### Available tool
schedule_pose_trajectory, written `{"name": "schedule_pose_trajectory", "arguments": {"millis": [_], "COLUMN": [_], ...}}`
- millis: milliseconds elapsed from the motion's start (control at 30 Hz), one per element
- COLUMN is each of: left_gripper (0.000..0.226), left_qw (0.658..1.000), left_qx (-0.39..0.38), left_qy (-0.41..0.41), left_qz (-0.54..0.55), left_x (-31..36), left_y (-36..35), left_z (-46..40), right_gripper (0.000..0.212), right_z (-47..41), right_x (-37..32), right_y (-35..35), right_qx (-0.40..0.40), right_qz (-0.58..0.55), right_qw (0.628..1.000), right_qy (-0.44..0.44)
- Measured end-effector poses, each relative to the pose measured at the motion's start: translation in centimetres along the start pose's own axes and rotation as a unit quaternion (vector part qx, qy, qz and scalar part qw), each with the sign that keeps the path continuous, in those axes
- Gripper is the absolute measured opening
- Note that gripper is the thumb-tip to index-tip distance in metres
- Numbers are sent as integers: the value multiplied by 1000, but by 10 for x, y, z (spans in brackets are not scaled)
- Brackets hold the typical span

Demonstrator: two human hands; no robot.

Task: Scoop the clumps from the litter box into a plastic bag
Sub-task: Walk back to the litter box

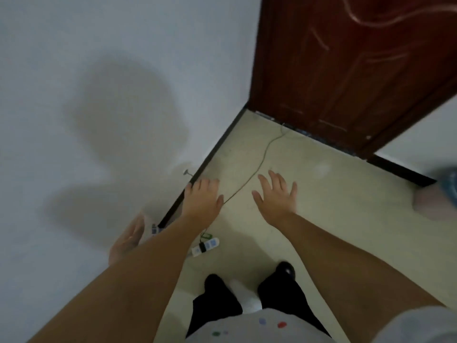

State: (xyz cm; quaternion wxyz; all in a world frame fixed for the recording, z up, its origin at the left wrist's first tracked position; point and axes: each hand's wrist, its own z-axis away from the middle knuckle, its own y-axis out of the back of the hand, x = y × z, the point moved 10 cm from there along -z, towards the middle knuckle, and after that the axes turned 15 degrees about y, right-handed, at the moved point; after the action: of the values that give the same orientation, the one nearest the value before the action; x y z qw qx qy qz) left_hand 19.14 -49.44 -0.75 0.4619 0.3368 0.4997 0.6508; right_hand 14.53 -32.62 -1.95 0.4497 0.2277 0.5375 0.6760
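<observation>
Hands (203,197) (276,194) outstretched, palms down (fingers spread)

Wall (74,95) left, door (358,70) ahead-right, floor (321,206) between. Power strip (205,247) on floor near wall base, cable (262,159) running from it toward door. Feet behind strip.

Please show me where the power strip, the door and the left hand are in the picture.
power strip (205,246): head view, middle of its white body.
door (346,70): head view, its brown panel.
left hand (201,199): head view, back of the hand.
</observation>
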Motion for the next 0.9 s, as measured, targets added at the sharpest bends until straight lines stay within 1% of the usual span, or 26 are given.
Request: {"name": "schedule_pose_trajectory", "arguments": {"millis": [133,267,433,567,700,900], "left_gripper": [51,51,48,50,50,49], "left_qw": [993,977,943,908,872,835], "left_qx": [5,18,12,23,16,3], "left_qy": [-118,-208,-328,-416,-487,-542], "left_qz": [-21,-40,-47,-41,-51,-92], "left_x": [139,290,487,626,728,850], "left_y": [20,28,19,17,8,-20], "left_z": [-1,23,93,161,211,237], "right_gripper": [57,58,58,58,58,57], "right_z": [70,158,289,392,467,527], "right_x": [114,234,376,466,530,617], "right_y": [16,15,1,-10,-29,-51], "right_qx": [34,58,72,77,92,99], "right_qz": [-39,-66,-93,-114,-150,-181], "right_qw": [992,973,933,891,844,800], "right_qy": [-113,-215,-341,-432,-507,-564]}}
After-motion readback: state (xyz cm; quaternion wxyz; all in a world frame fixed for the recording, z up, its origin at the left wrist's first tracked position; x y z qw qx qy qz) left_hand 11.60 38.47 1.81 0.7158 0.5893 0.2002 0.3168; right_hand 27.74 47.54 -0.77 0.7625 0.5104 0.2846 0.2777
